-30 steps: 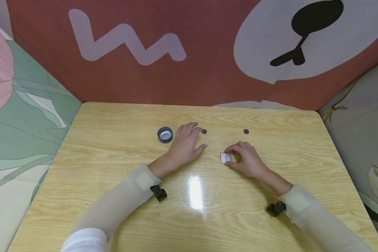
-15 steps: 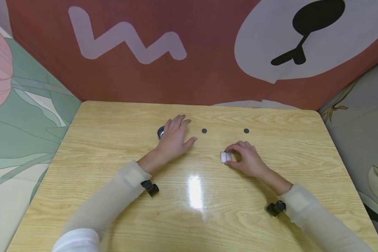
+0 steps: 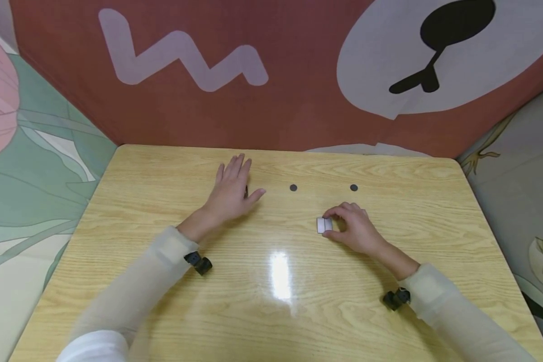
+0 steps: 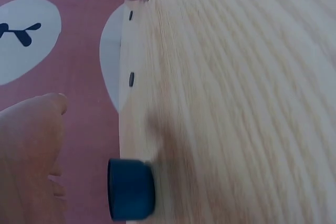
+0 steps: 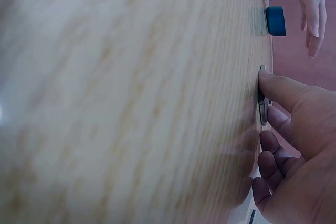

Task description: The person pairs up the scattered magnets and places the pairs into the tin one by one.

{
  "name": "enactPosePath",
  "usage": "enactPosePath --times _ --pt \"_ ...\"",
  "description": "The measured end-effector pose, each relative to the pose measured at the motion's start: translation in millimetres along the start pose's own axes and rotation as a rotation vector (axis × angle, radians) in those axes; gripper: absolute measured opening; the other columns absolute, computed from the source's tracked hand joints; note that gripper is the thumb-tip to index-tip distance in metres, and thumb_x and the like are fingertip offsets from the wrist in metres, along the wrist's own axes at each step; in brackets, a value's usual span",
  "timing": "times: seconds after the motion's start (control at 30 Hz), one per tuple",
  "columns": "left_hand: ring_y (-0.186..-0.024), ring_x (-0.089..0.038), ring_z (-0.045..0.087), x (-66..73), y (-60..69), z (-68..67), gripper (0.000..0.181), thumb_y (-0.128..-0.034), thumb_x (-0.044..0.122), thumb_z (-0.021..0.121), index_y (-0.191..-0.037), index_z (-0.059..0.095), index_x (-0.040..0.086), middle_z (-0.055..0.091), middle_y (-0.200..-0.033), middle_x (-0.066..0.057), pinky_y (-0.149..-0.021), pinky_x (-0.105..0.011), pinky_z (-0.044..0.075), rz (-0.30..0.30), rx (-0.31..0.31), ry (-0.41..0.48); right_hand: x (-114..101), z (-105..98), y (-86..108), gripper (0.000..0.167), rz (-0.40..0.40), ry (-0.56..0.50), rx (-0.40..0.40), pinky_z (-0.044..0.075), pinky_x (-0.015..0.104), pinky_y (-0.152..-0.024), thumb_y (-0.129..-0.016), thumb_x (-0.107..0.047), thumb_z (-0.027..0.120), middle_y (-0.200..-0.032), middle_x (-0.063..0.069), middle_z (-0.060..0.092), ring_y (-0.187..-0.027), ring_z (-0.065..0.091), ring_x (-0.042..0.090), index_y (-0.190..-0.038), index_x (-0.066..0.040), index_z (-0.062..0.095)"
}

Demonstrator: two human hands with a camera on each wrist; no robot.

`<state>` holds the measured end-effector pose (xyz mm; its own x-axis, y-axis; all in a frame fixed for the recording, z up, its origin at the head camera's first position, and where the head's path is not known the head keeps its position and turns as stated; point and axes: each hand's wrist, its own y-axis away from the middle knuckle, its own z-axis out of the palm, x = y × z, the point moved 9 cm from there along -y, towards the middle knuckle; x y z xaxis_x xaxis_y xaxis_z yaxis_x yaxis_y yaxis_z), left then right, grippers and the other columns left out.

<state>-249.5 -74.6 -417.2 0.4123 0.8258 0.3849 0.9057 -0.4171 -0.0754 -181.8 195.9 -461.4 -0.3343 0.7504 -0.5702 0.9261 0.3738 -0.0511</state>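
Pale wood-grain surface (image 3: 235, 311) before you, red cartoon-print wall (image 3: 298, 110) behind, leafy print (image 3: 50, 176) at your left, your left hand (image 3: 230, 195) spread above a dark bowl (image 4: 131, 189), your right hand (image 3: 355, 230) pinching a small white block (image 3: 321, 225) near mid-surface, 2 dark discs (image 3: 293, 187) (image 3: 354, 187) beyond.

Wood tbl (image 3: 326, 322) bears dk cup (image 4: 131, 190), 2 blk discs (image 3: 293, 187) & white pc (image 3: 321, 225)
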Motion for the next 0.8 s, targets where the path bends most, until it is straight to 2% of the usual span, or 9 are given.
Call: enactPosePath --times 0.23,0.53,0.8 --pt "-0.156 -0.038 -0.003 -17.8 3.0 -5.9 0.090 -0.1013 0.057 0.052 -0.160 0.021 -0.003 0.012 -0.167 -0.026 -0.120 -0.060 -0.007 -0.020 0.000 -0.032 1 0 0.0 0.039 0.004 -0.001 0.002 0.032 0.040 -0.080 -0.079 -0.020 0.090 -0.104 0.004 0.065 -0.097 0.052 0.025 -0.113 -0.010 0.073" --pt "-0.155 -0.035 -0.011 -37.4 8.2 -4.2 0.091 -0.1022 0.059 0.048 -0.161 0.014 -0.002 0.006 -0.168 -0.024 -0.118 -0.060 -0.015 -0.064 -0.050 -0.020 0 1 0.7 0.039 0.009 0.001 0.003 0.032 0.040 -0.080 -0.079 -0.020 0.090 -0.103 0.004 0.065 -0.096 0.052 0.025 -0.113 -0.011 0.073" --pt "-0.155 -0.042 -0.006 -47.9 10.0 2.2 0.091 -0.1020 0.059 0.049 -0.161 0.015 -0.002 0.006 -0.168 -0.025 -0.117 -0.063 -0.015 -0.057 -0.072 -0.028 2 1 0.4 0.038 0.006 -0.001 0.003 0.033 0.041 -0.081 -0.079 -0.020 0.090 -0.103 0.004 0.065 -0.098 0.052 0.025 -0.112 -0.011 0.073"
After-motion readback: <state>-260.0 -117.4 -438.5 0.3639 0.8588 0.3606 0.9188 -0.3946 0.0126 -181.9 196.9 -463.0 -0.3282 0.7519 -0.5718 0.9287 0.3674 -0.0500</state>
